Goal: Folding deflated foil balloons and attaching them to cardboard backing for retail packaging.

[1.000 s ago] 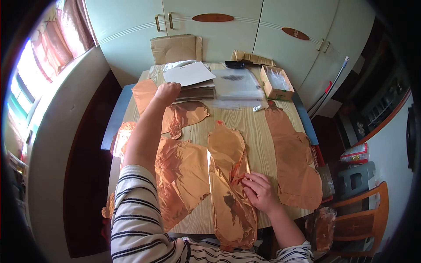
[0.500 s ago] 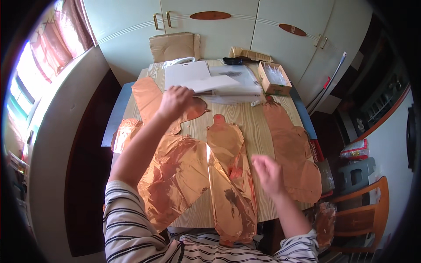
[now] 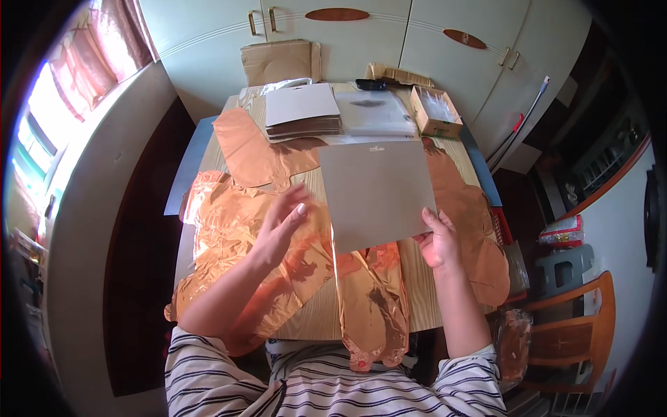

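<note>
My right hand (image 3: 439, 238) grips a grey cardboard sheet (image 3: 379, 191) by its lower right corner, thumb on top. The sheet is held over the table, covering the upper part of a copper-coloured foil balloon (image 3: 372, 306) that lies flat in front of me. My left hand (image 3: 283, 219) is open, fingers apart, just left of the sheet and not touching it. Beneath the left hand and forearm spreads a wrinkled copper foil balloon (image 3: 229, 229). Beyond it another flat foil balloon (image 3: 240, 146) lies, and one more foil balloon (image 3: 465, 229) rests on the right side.
At the table's far side stand a stack of cardboard sheets (image 3: 302, 108), clear plastic bags (image 3: 379, 115) and a small cardboard box (image 3: 438, 115). A black object (image 3: 370, 84) lies behind the bags. A wooden chair (image 3: 573, 326) stands at the right.
A cardboard sheet has come from the far stack towards me and is now in my right hand. My left hand has drawn back from the stack and opened.
</note>
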Demonstrator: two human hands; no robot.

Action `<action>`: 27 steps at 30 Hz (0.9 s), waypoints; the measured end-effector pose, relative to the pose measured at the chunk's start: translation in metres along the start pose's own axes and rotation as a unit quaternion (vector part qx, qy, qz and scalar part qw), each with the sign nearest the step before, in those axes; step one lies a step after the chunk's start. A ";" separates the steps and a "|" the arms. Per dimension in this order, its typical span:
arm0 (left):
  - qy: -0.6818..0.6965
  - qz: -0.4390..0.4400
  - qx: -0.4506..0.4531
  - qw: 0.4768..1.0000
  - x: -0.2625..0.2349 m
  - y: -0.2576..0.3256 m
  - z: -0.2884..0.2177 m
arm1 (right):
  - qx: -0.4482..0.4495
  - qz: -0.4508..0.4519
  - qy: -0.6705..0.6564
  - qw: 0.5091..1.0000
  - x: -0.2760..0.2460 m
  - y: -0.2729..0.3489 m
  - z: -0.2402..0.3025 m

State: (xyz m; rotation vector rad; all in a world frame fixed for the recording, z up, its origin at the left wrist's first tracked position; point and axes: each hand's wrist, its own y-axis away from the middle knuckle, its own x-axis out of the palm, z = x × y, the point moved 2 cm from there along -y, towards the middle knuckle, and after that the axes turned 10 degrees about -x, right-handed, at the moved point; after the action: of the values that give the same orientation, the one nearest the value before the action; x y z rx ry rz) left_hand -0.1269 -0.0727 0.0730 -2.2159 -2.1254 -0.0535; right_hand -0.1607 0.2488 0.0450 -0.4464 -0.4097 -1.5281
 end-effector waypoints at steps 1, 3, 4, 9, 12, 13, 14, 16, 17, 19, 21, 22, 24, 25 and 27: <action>0.099 0.089 -0.071 0.989 0.005 0.003 0.002 | 0.002 0.004 -0.005 1.000 -0.001 0.004 -0.004; 0.161 0.174 -0.139 0.962 0.025 0.011 0.001 | 0.007 0.001 -0.013 1.000 0.002 0.011 -0.005; 0.154 0.168 -0.152 0.962 0.025 0.008 0.008 | 0.011 -0.005 -0.018 1.000 0.005 0.015 -0.006; 0.079 0.084 -0.154 0.981 0.021 0.005 0.018 | -0.021 -0.009 0.030 0.999 0.004 0.025 -0.003; 0.030 0.057 -0.155 0.986 0.020 0.008 0.010 | -0.047 0.020 0.065 0.997 -0.001 0.023 0.000; 0.024 0.050 -0.159 0.986 0.021 0.010 0.005 | -0.048 0.029 0.080 0.995 0.001 0.023 0.000; 0.021 0.057 -0.168 0.984 0.024 0.012 -0.001 | -0.050 0.037 0.094 0.994 0.003 0.024 0.000; 0.016 0.071 -0.185 0.980 0.030 0.016 -0.011 | -0.013 0.045 0.060 0.997 0.005 0.022 0.001; 0.107 0.110 -0.170 0.974 0.031 0.016 -0.011 | 0.004 0.050 0.043 0.998 0.007 0.021 0.002; 0.285 0.184 -0.132 0.931 0.032 0.017 -0.006 | 0.035 0.064 0.001 0.997 0.000 0.017 -0.005; 0.323 0.220 -0.137 0.910 0.036 0.017 -0.004 | 0.055 0.073 -0.030 0.995 -0.007 0.013 -0.010; 0.342 0.238 -0.139 0.898 0.038 0.017 -0.004 | 0.062 0.076 -0.041 0.994 -0.010 0.015 -0.012; 0.370 0.240 -0.159 0.883 0.039 0.018 -0.002 | 0.075 0.076 -0.052 0.993 -0.012 0.016 -0.015; 0.377 0.237 -0.165 0.880 0.041 0.019 -0.003 | 0.080 0.073 -0.051 0.993 -0.012 0.016 -0.015; 0.381 0.229 -0.172 0.879 0.042 0.020 -0.006 | 0.082 0.059 -0.044 0.994 -0.013 0.017 -0.015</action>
State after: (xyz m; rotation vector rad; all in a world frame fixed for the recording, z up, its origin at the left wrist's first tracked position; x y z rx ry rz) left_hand -0.1045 -0.0322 0.0819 -2.2430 -1.2088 -1.1380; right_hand -0.1437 0.2517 0.0252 -0.4029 -0.5642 -1.3528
